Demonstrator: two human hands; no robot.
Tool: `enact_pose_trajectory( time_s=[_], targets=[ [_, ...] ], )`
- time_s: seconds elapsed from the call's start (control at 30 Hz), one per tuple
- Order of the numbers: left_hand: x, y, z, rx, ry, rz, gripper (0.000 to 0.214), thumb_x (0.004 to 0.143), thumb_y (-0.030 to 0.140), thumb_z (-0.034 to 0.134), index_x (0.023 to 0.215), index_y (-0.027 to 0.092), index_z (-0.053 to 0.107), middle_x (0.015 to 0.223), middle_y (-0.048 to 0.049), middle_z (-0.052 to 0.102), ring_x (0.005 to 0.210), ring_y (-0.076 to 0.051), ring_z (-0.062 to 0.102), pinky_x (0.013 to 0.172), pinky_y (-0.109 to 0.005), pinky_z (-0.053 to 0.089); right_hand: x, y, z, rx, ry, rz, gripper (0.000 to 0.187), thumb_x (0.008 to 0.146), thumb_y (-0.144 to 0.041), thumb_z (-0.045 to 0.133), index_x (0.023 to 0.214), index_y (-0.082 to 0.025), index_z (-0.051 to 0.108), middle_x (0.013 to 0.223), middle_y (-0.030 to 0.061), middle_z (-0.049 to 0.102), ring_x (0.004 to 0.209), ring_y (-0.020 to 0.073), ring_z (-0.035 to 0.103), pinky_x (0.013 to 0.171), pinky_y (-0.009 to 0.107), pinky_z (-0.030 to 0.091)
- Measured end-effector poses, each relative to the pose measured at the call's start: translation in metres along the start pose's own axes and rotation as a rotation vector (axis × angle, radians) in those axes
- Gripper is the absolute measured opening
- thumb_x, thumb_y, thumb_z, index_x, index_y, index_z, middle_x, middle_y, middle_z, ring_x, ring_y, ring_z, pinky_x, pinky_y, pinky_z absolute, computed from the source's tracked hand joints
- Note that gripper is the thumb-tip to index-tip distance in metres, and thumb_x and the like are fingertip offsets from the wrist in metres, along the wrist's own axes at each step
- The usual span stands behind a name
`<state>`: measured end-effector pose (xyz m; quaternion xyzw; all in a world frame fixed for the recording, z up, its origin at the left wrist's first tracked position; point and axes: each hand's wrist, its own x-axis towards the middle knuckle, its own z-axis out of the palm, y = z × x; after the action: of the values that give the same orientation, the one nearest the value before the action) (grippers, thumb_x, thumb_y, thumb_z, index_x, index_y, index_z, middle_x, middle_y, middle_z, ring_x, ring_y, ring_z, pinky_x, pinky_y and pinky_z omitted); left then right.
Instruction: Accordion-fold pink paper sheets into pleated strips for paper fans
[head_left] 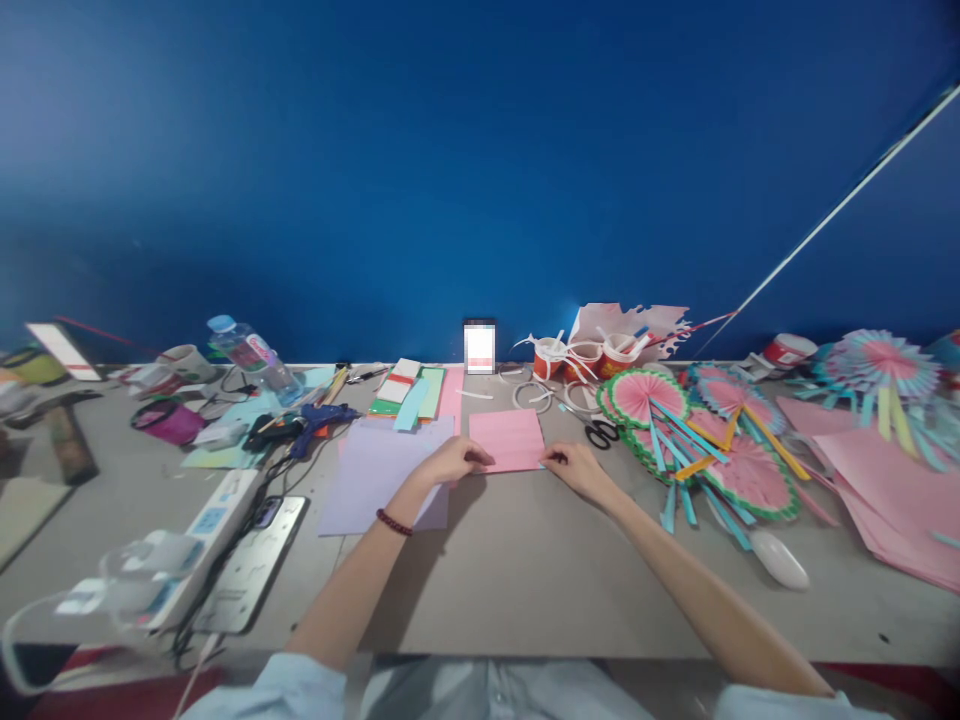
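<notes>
A pink sheet of paper [507, 438] lies on the desk in front of me, with a crease running across its lower part. My left hand [456, 459] is closed at its lower left corner, fingers curled and pinching the edge. At the lower right corner, my right hand [574, 466] pinches the paper between thumb and fingers. Under my left wrist, which wears a dark bead bracelet [394, 522], is a lilac sheet of paper [375, 475]. Black-handled scissors [601, 432] rest just beyond my right hand.
Pleated paper fans [646, 400] with ribbons and a white mouse [780, 560] are on the right. Red cups [550, 358] stand by the blue wall. Leftward are a blue glue gun [319, 425], a water bottle [259, 360], a phone [255, 565] and a power strip [217, 530].
</notes>
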<state>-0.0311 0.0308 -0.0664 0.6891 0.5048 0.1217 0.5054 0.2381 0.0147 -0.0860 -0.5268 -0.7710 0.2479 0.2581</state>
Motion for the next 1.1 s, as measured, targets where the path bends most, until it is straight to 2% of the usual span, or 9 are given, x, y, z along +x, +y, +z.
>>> enact_pose_trajectory(
  time_s=[0.13,0.33,0.67,0.83,1.1],
  targets=[
    [0.003,-0.006,0.003,-0.001,0.057,-0.023,0.027,0.071,0.016,0.062,0.096,0.013,0.073,0.105,-0.0083,0.07,0.046,-0.008,0.055,0.034,-0.017,0.036,0.001,0.001,0.001,0.0,-0.01,0.033,0.014,0.073,-0.023,0.057,0.072,-0.018,0.071,0.074,0.0053,0.072,0.066,0.0172,0.062,0.064,0.025,0.044],
    [0.006,-0.005,0.003,-0.021,0.087,-0.039,0.019,0.069,0.013,0.064,0.086,0.011,0.073,0.101,-0.0093,0.071,0.052,-0.011,0.061,0.034,-0.016,0.036,0.001,0.001,0.0,0.008,-0.026,0.052,0.015,0.074,-0.024,0.057,0.073,-0.018,0.071,0.075,0.0057,0.072,0.066,0.0173,0.062,0.064,0.026,0.044],
    [0.005,-0.001,0.002,0.016,0.074,-0.06,0.018,0.068,0.012,0.065,0.085,0.012,0.072,0.092,-0.0059,0.072,0.047,-0.01,0.057,0.033,-0.017,0.038,0.0,0.0,0.001,0.029,-0.023,0.056,0.016,0.074,-0.023,0.056,0.073,-0.017,0.071,0.075,0.0059,0.072,0.064,0.0161,0.06,0.063,0.025,0.043],
    [0.002,0.003,0.005,0.025,0.095,-0.068,0.015,0.069,0.011,0.065,0.083,0.012,0.071,0.087,-0.0054,0.071,0.042,-0.007,0.052,0.032,-0.017,0.033,-0.001,-0.002,0.001,0.041,-0.025,0.054,0.017,0.075,-0.023,0.056,0.074,-0.014,0.071,0.075,0.008,0.071,0.064,0.016,0.058,0.063,0.025,0.043],
    [-0.006,0.01,0.01,0.057,0.156,-0.066,0.01,0.072,0.012,0.064,0.08,0.012,0.07,0.084,-0.005,0.071,0.041,-0.006,0.049,0.033,-0.015,0.029,-0.001,0.0,0.001,0.057,-0.026,0.052,0.016,0.075,-0.024,0.056,0.073,-0.016,0.071,0.075,0.0074,0.071,0.065,0.0178,0.059,0.063,0.028,0.044]
  ],
)
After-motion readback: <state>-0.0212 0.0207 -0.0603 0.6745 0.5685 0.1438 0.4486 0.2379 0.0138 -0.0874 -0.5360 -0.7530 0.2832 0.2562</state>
